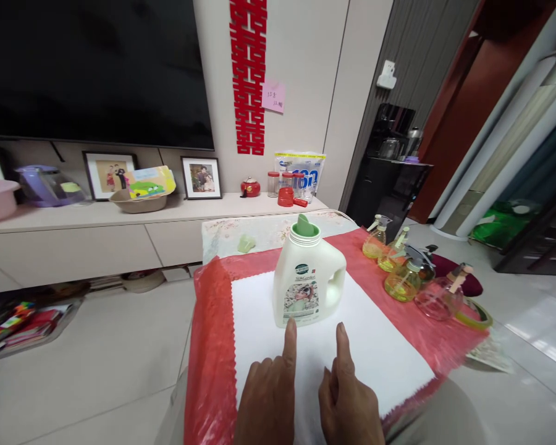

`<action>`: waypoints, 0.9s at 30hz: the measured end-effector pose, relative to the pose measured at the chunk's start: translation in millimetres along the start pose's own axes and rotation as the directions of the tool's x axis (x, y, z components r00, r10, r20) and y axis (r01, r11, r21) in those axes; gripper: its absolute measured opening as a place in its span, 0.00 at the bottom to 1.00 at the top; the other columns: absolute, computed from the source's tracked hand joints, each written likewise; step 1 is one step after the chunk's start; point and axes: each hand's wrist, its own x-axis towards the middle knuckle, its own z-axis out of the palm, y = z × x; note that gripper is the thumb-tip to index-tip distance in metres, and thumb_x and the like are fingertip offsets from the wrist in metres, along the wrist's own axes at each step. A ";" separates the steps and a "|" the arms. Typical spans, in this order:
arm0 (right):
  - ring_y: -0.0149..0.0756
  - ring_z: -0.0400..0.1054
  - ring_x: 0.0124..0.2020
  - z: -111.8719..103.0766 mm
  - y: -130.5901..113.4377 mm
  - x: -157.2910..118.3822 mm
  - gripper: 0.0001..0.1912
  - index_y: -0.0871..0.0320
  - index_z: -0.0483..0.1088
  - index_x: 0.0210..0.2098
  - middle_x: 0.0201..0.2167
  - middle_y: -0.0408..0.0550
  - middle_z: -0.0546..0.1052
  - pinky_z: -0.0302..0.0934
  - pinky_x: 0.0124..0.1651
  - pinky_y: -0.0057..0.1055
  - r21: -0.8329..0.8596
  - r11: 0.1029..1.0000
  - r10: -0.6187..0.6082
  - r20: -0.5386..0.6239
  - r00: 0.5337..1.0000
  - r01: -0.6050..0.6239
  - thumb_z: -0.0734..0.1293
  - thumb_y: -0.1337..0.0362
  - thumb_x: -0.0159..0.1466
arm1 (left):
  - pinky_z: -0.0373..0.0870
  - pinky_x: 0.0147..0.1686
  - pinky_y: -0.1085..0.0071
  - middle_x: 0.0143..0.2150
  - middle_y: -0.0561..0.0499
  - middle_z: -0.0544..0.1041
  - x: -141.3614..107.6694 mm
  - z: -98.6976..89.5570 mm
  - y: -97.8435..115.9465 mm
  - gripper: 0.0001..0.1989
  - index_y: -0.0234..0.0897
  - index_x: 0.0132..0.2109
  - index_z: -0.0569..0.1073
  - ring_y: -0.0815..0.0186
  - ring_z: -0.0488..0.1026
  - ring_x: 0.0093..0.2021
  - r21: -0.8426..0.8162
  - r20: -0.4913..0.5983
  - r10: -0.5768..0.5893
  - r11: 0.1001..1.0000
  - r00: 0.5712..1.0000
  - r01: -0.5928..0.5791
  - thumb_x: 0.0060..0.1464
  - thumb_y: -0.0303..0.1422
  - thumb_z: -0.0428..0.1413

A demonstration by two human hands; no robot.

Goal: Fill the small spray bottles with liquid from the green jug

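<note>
A white laundry detergent jug [303, 278] with a handle on its right stands upright on a white cloth [370, 352] with a zigzag edge. Its mouth has no cap on it and shows a green pour spout [305, 227]. My left hand [271, 389] points its index finger at the jug's lower front, the tip close to the label; I cannot tell whether it touches. My right hand [349, 386] points forward too, its fingertip a little short of the jug's base. On both hands the index finger is stretched out, the others are curled, and nothing is held.
Red plastic sheeting [213, 321] lies under the cloth. Behind the jug is a small pale green piece [246, 243]. Several pump bottles [402, 281] with coloured liquid line the right side, beside a roll of tape [475, 313]. A long cabinet [176, 210] stands behind.
</note>
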 end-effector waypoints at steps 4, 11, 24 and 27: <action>0.37 0.66 0.20 6.6 3.3 -1.6 0.36 0.62 0.36 0.74 0.21 0.40 0.69 0.68 0.32 0.32 0.023 1.000 0.013 -0.002 1.000 -0.013 0.50 0.68 0.68 | 0.68 0.31 0.63 0.25 0.55 0.70 0.7 -3.2 2.3 0.41 0.27 0.73 0.36 0.62 0.68 0.24 -0.042 0.055 -0.069 0.997 0.996 0.072 0.59 0.25 0.49; 0.36 0.66 0.20 12.1 5.6 -1.9 0.34 0.60 0.55 0.70 0.20 0.43 0.69 0.71 0.36 0.34 0.014 0.999 0.045 0.021 0.999 -0.045 0.51 0.71 0.65 | 0.65 0.26 0.66 0.21 0.58 0.69 -1.8 10.6 -11.4 0.40 0.23 0.72 0.33 0.64 0.65 0.20 0.027 0.039 0.086 0.996 0.996 -0.087 0.59 0.23 0.46; 0.37 0.68 0.22 12.1 4.5 0.6 0.34 0.61 0.56 0.70 0.21 0.44 0.69 0.70 0.37 0.33 0.005 0.999 0.045 0.054 0.998 -0.045 0.50 0.71 0.64 | 0.65 0.30 0.64 0.24 0.58 0.70 2.7 3.8 6.9 0.44 0.34 0.73 0.29 0.63 0.69 0.23 -0.023 0.023 -0.044 0.999 0.999 0.044 0.59 0.16 0.46; 0.35 0.66 0.20 10.5 2.5 0.3 0.35 0.58 0.52 0.72 0.19 0.42 0.67 0.69 0.34 0.29 0.027 0.995 0.091 0.085 0.992 -0.093 0.50 0.72 0.65 | 0.65 0.32 0.64 0.24 0.57 0.72 5.0 2.4 10.6 0.43 0.33 0.73 0.28 0.62 0.69 0.24 -0.050 0.045 -0.068 0.996 0.997 0.070 0.60 0.16 0.44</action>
